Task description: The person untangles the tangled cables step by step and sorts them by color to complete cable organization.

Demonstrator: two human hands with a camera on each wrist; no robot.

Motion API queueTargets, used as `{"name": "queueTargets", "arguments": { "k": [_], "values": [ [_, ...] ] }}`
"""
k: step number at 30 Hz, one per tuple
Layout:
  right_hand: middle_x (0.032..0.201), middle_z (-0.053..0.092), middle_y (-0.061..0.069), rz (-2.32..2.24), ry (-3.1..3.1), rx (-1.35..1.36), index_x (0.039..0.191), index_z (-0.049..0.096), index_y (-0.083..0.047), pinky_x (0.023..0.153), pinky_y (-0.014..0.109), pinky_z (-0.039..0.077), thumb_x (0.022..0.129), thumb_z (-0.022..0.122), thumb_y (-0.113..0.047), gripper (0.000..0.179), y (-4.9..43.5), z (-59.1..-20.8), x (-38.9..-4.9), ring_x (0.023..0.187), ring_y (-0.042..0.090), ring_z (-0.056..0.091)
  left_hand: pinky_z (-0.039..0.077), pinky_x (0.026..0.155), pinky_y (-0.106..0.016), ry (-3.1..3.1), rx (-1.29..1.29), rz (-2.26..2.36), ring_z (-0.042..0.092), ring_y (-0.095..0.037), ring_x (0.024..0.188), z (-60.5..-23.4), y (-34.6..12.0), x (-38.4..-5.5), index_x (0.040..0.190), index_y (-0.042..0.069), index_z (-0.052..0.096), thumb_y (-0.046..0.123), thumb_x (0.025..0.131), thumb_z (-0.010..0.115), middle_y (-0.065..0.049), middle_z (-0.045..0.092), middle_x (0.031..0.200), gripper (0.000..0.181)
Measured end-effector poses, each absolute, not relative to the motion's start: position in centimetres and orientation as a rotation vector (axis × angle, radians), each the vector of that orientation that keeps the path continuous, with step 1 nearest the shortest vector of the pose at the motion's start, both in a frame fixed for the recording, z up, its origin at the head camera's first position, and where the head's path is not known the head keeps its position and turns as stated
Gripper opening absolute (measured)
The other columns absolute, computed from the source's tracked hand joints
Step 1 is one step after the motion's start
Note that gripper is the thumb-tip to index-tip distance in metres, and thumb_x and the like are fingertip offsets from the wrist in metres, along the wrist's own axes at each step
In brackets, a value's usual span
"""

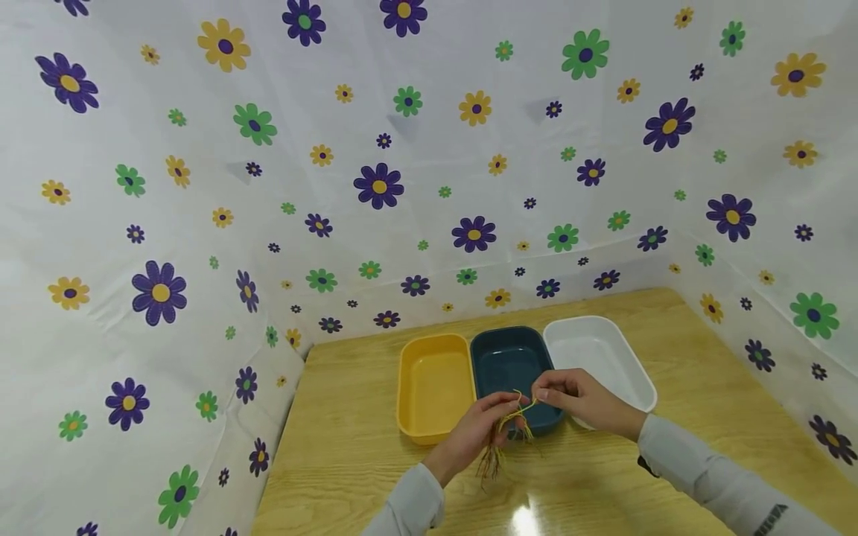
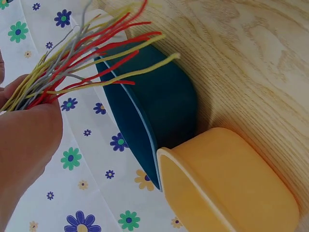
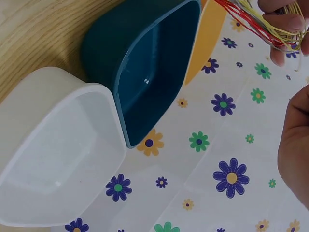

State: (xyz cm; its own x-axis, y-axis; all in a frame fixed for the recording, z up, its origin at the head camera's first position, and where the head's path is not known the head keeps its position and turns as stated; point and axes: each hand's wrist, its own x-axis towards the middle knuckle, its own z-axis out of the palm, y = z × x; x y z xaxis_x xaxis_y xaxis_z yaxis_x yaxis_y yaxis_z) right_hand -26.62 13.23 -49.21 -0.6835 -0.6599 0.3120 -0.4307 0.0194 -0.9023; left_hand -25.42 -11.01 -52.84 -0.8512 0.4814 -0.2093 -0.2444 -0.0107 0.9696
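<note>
My left hand (image 1: pixel 472 430) grips a bundle of thin red, yellow and grey cords (image 2: pixel 79 60) over the front of the dark teal tray (image 1: pixel 515 350). Loose cord ends fan out below the fingers. Close by on the right, my right hand (image 1: pixel 583 397) pinches a yellow cord (image 1: pixel 528 406) that stretches across from the bundle. In the right wrist view, loops of cord (image 3: pixel 289 36) are visible at the left fingers. The right fingertips are mostly out of that view.
A yellow tray (image 1: pixel 402 387) stands left of the teal one, and a white tray (image 1: pixel 643 372) stands on its right. All three sit side by side on a wooden table (image 1: pixel 335 447). Flower-patterned white cloth (image 1: pixel 429 216) surrounds the table at the back and sides.
</note>
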Motion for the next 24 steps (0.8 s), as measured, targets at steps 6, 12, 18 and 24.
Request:
{"name": "queueTargets", "arguments": {
  "k": [6,12,18,24],
  "values": [
    [0.058,0.033,0.015,-1.774,2.068,-1.137,0.105,0.065,0.006,0.045,0.034,0.031,0.109,0.046,-0.003,0.022,13.1,-48.9,-26.7,0.046,0.022,0.025,0.04,0.056,-0.021,1.799,0.234,1.89,0.043,-0.007,0.056,-52.6,-11.6,-25.8,0.136,0.004,0.063,0.034,0.11,0.052,0.001,0.07,0.092,0.041],
    [0.057,0.033,0.013,-1.881,2.101,-1.132,0.107,0.067,-0.002,0.043,0.04,0.03,0.109,0.046,-0.001,0.02,13.1,-49.1,-26.6,0.045,0.023,0.027,0.041,0.057,-0.022,1.811,0.257,1.837,0.043,-0.007,0.056,-52.7,-11.9,-26.1,0.135,0.005,0.064,0.036,0.109,0.052,0.002,0.072,0.09,0.042],
    [0.06,0.033,0.011,-1.982,2.126,-1.077,0.109,0.066,-0.013,0.047,0.038,0.034,0.11,0.045,-0.003,0.024,12.8,-49.4,-26.5,0.048,0.025,0.03,0.036,0.056,-0.023,1.803,0.379,1.767,0.037,-0.01,0.057,-52.7,-12.3,-25.9,0.139,0.002,0.061,0.038,0.112,0.044,0.002,0.065,0.086,0.048],
    [0.058,0.033,0.011,-2.064,2.149,-0.906,0.11,0.059,0.002,0.049,0.039,0.034,0.112,0.042,-0.009,0.021,12.4,-49.8,-26.8,0.047,0.025,0.029,0.031,0.057,-0.026,1.776,0.456,1.794,0.032,-0.01,0.055,-52.7,-12.5,-25.7,0.142,0.006,0.059,0.041,0.113,0.041,0.004,0.06,0.083,0.049]
  ]
}}
